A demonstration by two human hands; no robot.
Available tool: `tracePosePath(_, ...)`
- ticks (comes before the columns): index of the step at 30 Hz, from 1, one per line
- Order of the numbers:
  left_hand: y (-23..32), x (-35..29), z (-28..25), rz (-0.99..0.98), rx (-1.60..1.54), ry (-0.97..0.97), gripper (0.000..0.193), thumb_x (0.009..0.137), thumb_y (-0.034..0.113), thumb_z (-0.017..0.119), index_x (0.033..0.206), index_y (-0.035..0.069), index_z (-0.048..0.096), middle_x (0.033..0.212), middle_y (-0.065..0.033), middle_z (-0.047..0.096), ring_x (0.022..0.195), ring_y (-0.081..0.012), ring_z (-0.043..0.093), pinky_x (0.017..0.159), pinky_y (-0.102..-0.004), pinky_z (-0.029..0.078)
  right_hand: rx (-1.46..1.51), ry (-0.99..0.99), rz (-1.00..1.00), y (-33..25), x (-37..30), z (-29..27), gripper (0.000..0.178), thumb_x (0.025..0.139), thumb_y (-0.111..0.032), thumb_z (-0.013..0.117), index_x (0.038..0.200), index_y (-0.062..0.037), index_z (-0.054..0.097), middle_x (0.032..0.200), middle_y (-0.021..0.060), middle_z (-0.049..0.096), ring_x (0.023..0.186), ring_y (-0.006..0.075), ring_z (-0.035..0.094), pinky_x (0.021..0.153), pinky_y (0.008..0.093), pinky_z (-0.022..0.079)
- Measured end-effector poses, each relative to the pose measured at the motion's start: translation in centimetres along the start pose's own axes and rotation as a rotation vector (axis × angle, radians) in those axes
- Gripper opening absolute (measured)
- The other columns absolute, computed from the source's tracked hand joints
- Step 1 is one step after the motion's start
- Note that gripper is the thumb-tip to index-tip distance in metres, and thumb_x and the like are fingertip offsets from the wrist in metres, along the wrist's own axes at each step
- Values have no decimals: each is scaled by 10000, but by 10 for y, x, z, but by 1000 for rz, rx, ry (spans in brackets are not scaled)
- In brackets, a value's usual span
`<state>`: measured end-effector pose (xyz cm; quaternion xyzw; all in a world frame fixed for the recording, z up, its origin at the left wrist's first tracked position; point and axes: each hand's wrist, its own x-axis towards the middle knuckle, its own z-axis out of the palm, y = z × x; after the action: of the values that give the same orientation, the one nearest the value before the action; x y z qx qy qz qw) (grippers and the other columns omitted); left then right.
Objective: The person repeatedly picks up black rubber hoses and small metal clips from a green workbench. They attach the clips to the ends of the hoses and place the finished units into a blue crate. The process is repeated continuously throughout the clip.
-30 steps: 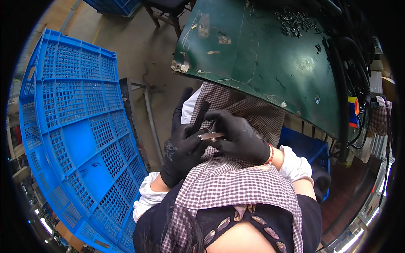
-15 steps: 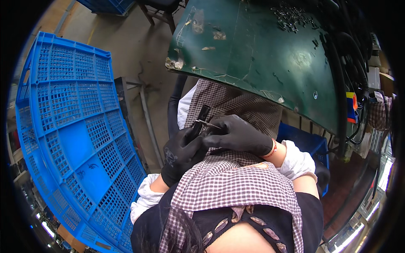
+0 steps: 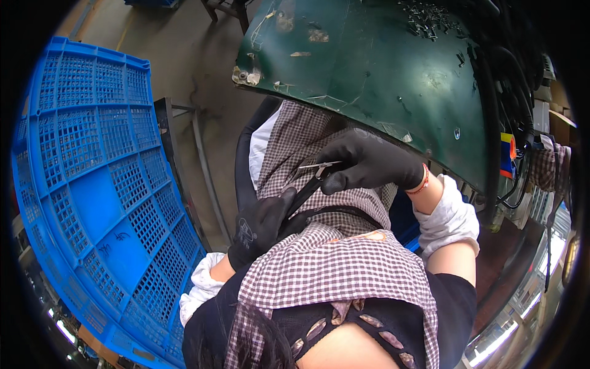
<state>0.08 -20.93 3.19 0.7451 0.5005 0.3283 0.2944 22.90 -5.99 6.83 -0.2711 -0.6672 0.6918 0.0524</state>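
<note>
- The tabletop (image 3: 344,67) is placed just beyond the right grip (image 3: 369,163), which could be knocked against its edge by an outward swing.
- A black strip (image 3: 302,198) is clasped by the left grip (image 3: 261,224) and slanted toward the right one; it could be twisted free by slack holding.
- A thin metal piece (image 3: 317,165) is pinched in the right grip; the left could be nicked if it is let slip.

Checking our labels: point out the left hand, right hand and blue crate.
Left hand (image 3: 260,225): head view, on the gloved back of the hand.
Right hand (image 3: 372,161): head view, on the gloved back of the hand.
Blue crate (image 3: 94,198): head view, on a solid panel amid the mesh.
</note>
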Motion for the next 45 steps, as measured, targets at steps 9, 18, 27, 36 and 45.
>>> tracePosePath(9,-9,-10,5,64,13,-4,481,806,230,757,1180,-34,607,774,-127,666,620,-266,649,527,-379,493,144,-227,124,11,20,2,241,829,-239,773,881,-21,685,653,-38,582,562,52,471,518,253,401)
tracePosePath(18,-9,-7,-6,-26,-37,-136,430,824,247,729,1136,-34,635,742,-126,652,611,-259,636,527,-380,480,389,-338,118,32,26,5,228,902,-224,689,922,2,665,768,9,636,634,87,544,576,264,459)
tracePosePath(27,-15,-8,1,54,-6,55,443,819,237,747,1176,7,621,763,-124,660,608,-253,644,524,-369,490,-716,47,-41,-37,-15,-27,137,859,-163,667,932,-47,658,889,109,647,808,271,656,669,354,519)
tracePosePath(36,-17,-11,0,77,-16,50,487,816,242,755,1219,22,594,800,-129,676,643,-261,663,548,-373,510,-855,-5,-236,-43,-12,-20,104,791,-120,712,877,-84,665,844,60,668,714,248,667,592,342,526)
tracePosePath(45,-17,-12,0,105,-21,24,472,837,237,735,1218,3,583,811,-137,680,650,-266,665,548,-377,509,-904,-34,-174,-51,-6,-18,87,814,-165,677,874,-103,669,857,71,689,760,259,682,631,360,539)
